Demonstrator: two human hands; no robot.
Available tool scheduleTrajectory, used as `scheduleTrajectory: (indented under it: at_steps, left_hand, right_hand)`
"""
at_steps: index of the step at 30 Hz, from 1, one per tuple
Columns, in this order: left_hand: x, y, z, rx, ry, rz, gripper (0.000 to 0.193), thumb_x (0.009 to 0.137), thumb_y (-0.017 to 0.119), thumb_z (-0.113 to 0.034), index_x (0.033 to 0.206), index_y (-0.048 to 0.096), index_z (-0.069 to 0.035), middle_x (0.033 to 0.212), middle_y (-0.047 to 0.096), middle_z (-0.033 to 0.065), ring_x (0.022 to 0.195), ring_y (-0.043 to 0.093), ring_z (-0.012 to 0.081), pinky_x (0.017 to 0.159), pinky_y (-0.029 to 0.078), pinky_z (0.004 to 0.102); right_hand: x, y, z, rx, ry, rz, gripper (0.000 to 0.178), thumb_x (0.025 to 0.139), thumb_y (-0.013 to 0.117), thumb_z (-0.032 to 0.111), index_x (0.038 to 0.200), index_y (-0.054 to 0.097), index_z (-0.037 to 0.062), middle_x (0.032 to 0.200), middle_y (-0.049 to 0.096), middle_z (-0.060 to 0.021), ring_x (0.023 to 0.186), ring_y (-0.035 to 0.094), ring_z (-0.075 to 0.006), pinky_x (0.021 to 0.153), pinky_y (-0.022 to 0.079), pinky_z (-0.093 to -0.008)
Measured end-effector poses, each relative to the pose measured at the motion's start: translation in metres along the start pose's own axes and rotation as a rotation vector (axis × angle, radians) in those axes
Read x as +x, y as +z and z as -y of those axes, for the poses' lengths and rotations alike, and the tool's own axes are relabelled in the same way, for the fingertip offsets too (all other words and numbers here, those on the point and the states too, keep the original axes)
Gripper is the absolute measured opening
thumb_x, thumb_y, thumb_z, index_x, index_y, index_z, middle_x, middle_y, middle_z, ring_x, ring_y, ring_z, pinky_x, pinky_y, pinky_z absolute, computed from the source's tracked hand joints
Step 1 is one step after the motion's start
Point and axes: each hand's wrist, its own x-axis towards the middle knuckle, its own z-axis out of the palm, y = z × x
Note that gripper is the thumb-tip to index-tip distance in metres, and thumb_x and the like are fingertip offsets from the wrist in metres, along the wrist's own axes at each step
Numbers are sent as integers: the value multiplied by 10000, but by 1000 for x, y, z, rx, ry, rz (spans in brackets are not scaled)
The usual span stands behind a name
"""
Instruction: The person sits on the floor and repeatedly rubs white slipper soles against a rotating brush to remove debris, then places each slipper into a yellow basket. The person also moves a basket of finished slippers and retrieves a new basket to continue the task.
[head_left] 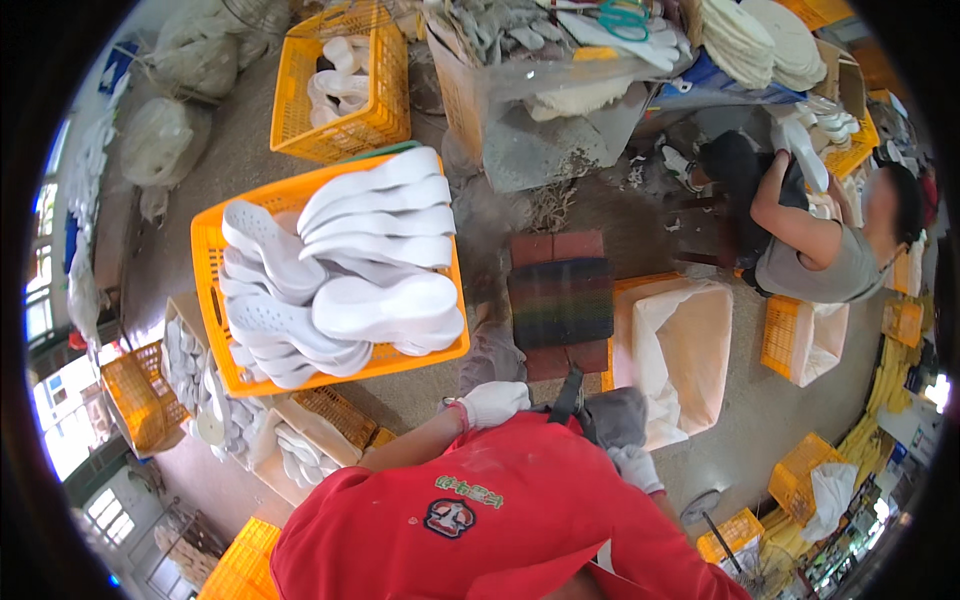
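My left hand [495,403], in a white knit glove, lies at the front hem of my red shirt [450,500]. Its fingers look curled, and whatever they hold, if anything, is hidden. On the other side my gloved right hand [637,467] is beside grey cloth [615,418] at my waist, its fingers mostly out of sight. A black strap [567,395] runs between the two hands. Ahead of my left hand stands an orange crate [345,375] piled with white shoe soles [385,305]. Straight ahead is a low bench with a dark striped cover [562,303].
A lined orange crate [690,350] stands right of the bench. Farther off are a crate of soles [392,90] and a plastic-draped table [560,130] with gloves and teal scissors [625,18]. At right a seated co-worker [815,240] handles a white sole [803,152].
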Motion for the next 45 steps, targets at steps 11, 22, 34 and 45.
scheduleTrajectory:
  at_steps: [11, 22, 34, 45]
  left_hand:
    - [15, -76, 26, -33, -82, -15, 307, 1098, 552, -339, 1060, 664, -56, 1008, 714, 237, 1013, 678, 476, 914, 529, 544]
    - [73, -93, 15, 266, 93, -493, 95, 948, 636, -217, 971, 694, -145, 987, 668, 70, 995, 663, 317, 857, 559, 426]
    - [219, -155, -45, -279, -406, -827, 294, 1055, 667, -312, 1122, 736, -35, 1078, 756, 176, 1050, 733, 405, 926, 565, 462]
    - [199, -86, -32, 271, -262, -1374, 336, 908, 862, -234, 1188, 753, -85, 1140, 769, 141, 1084, 725, 368, 947, 583, 462]
  right_hand:
    - [-70, -34, 262, -517, -134, -186, 441, 1015, 675, 493, 875, 766, 85, 870, 749, -218, 866, 740, -427, 778, 567, -531]
    - [173, -134, 331, -983, -395, -158, 456, 1043, 596, 487, 965, 757, 68, 992, 787, -211, 952, 745, -443, 854, 582, -536]
    - [456, -229, 358, -1199, -820, 967, 259, 1012, 609, 214, 877, 729, 28, 816, 749, -176, 761, 754, -363, 715, 592, -457]
    - [485, -103, 361, -549, -1234, 55, 247, 994, 766, 258, 1152, 786, 68, 1064, 801, -172, 990, 777, -365, 892, 599, -445]
